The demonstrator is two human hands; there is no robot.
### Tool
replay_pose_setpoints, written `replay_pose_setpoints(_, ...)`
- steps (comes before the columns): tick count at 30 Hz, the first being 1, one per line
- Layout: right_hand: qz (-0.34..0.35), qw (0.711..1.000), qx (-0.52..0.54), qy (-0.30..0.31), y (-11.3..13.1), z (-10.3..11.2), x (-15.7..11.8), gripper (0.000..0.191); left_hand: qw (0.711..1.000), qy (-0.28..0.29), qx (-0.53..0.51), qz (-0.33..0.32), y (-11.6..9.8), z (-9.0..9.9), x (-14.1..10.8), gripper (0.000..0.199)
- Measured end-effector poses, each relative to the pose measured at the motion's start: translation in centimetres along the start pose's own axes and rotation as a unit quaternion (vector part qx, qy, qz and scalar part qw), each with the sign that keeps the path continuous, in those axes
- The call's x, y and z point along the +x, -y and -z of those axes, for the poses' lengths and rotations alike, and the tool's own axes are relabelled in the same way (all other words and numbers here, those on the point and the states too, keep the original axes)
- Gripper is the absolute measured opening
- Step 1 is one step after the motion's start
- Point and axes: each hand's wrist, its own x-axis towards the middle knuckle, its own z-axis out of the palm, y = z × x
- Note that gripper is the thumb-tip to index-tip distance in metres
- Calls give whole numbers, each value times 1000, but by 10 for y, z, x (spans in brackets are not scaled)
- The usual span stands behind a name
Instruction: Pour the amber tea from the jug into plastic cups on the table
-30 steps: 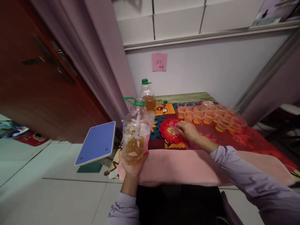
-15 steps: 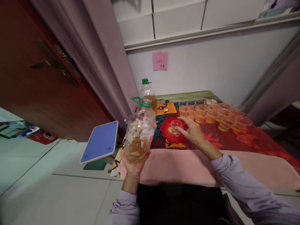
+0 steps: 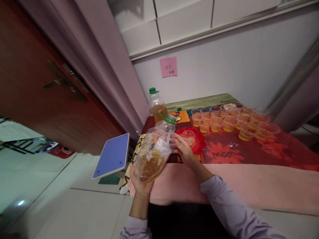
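Observation:
A large clear plastic bottle [image 3: 152,151] with some amber liquid in it leans to the right above the near left of the table. Its base rests in my left hand [image 3: 142,182], whose fingers wrap round it. My right hand [image 3: 183,147] is closed against the bottle's upper right side, below the green-ringed neck; some of its fingertips are hidden. Just beyond that hand, a clear plastic cup [image 3: 188,135] stands on a red scalloped plate [image 3: 199,141]. The bottle's mouth is uncapped and points towards the cup from the left.
A second bottle [image 3: 159,111] with a green cap stands behind. Several clear cups of amber liquid [image 3: 230,123] fill the table's back right. A green cap [image 3: 179,109] lies near the wall. A blue-topped stool [image 3: 112,154] is at left, and pink cloth [image 3: 231,181] covers the near edge.
The bottle has gone from nearly upright to tilted right. My right hand has left the cup on the plate and moved left onto the bottle. The view has shifted slightly.

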Motion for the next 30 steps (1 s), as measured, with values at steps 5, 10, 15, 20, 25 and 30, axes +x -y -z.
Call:
replay_pose_setpoints(5,-16,1000,2,-25,-4,0,-7,68,995,-56,77,-30,-23,0,1,50)
replay_pose_setpoints(10,-25,998,7,-57,-14,-8,-11,66,985,-89,138,-50,-43,-7,5,42)
replay_pose_setpoints(15,-46,996,11,-72,-18,-8,-11,60,965,-143,187,-118,-45,-27,1,39)
replay_pose_setpoints(20,-57,994,20,-88,-20,-4,-8,55,948,-179,229,-127,-49,-48,-2,41)
replay_pose_setpoints(25,-61,992,54,-92,-24,-3,-7,63,940,-181,265,-118,-55,-59,-2,49)
replay_pose_setpoints(30,-78,990,72,-98,-23,-3,-5,66,936,-187,284,-93,-59,-67,-4,55)
